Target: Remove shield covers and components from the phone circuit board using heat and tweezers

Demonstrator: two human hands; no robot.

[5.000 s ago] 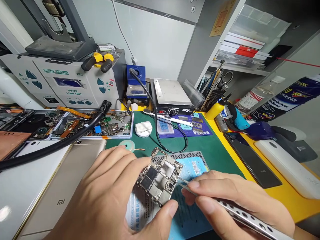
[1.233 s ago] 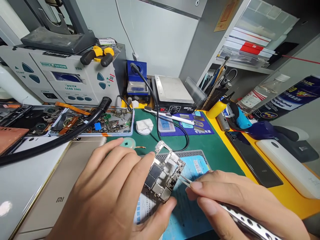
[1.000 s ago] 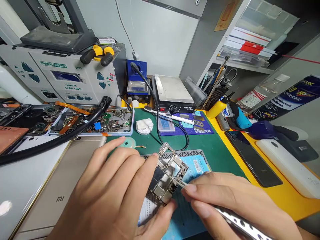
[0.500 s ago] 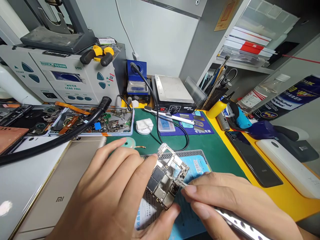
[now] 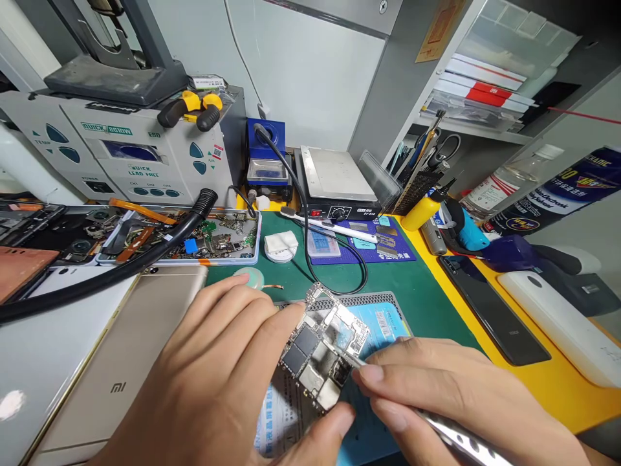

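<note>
Here, left fingers [image 5: 274, 331] hold 1 board [image 5: 314, 355], right fingers [image 5: 402, 377] 1 tweezers [image 5: 453, 432].

A small, irregular circuit board [image 5: 314, 372], with silver metal shields, two black square chips and an open loop at its far end, sits tilted between the thumb and fingers of the left hand [image 5: 213, 369], above a light-blue printed sheet [image 5: 371, 421]. Slim silver metal tweezers [image 5: 451, 432] with a hole-pierced handle slant from the right hand [image 5: 436, 375], their tips at the board's middle.
</note>
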